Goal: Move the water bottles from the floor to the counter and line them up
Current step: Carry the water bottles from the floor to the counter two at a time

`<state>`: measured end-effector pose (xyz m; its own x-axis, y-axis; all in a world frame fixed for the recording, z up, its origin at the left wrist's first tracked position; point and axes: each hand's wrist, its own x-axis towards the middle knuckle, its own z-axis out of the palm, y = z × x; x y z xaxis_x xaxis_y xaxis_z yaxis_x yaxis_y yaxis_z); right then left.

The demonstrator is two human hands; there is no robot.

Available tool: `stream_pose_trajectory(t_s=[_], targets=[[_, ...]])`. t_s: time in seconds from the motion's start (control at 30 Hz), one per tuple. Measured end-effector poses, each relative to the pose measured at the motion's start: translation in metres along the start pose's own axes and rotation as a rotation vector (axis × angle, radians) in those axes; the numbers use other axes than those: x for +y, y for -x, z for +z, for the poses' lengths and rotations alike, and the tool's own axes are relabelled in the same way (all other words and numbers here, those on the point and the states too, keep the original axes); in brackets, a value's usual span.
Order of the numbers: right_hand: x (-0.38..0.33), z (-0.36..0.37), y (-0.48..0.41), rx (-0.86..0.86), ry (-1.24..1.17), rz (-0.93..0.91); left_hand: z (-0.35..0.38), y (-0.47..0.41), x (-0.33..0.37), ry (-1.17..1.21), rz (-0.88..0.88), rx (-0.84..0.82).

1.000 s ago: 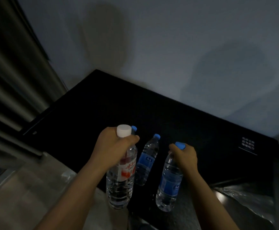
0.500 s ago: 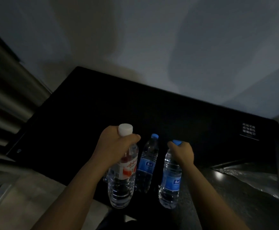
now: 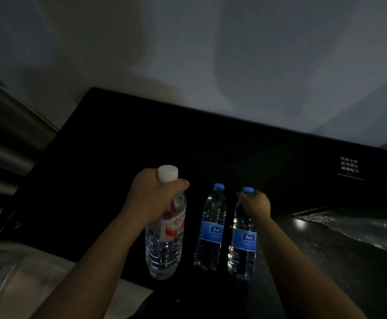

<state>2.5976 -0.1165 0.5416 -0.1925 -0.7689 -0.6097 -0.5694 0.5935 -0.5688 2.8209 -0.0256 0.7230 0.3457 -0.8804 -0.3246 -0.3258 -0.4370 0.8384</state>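
My left hand (image 3: 152, 199) grips the neck of a large clear bottle with a white cap and a red label (image 3: 164, 240), upright over the near edge of the black counter (image 3: 211, 146). My right hand (image 3: 255, 204) is closed around the neck of a blue-capped, blue-label bottle (image 3: 243, 247) at the counter's near edge. Between the two stands a second blue-label bottle (image 3: 211, 233), upright on the counter with no hand on it.
A pale wall (image 3: 211, 54) rises behind the counter. A white printed label (image 3: 349, 167) sits at the counter's far right. Crinkled plastic sheet (image 3: 349, 226) lies on the right. Dark slats (image 3: 1, 139) stand at the left, with pale floor (image 3: 38, 272) below.
The view has swung left and the counter now fills more of the frame. Both hands carried their bottles forward, so that they flank the standing blue-label bottle.
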Motion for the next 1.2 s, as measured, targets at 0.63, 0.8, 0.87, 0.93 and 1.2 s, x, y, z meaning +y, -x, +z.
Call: stream_pose_trajectory(t_s=[0.63,0.8,0.87,0.93,1.2], targets=[[0.008,-0.009,0.008,0.035,0.297,-0.114,-0.009,-0.014,-0.011,-0.022,0.010,0.063],[-0.004,-0.024,0.040,0.052,0.424,-0.314,-0.013,-0.022,-0.014,-0.006,-0.002,0.039],[-0.011,-0.029,0.053,0.020,0.477,-0.379,-0.015,-0.028,-0.018,-0.008,-0.020,0.042],[-0.021,-0.031,0.065,-0.023,0.528,-0.432,-0.020,-0.035,-0.024,-0.015,-0.038,0.056],[-0.060,-0.016,0.113,-0.182,0.707,-0.656,-0.043,-0.071,-0.067,-0.068,-0.107,0.084]])
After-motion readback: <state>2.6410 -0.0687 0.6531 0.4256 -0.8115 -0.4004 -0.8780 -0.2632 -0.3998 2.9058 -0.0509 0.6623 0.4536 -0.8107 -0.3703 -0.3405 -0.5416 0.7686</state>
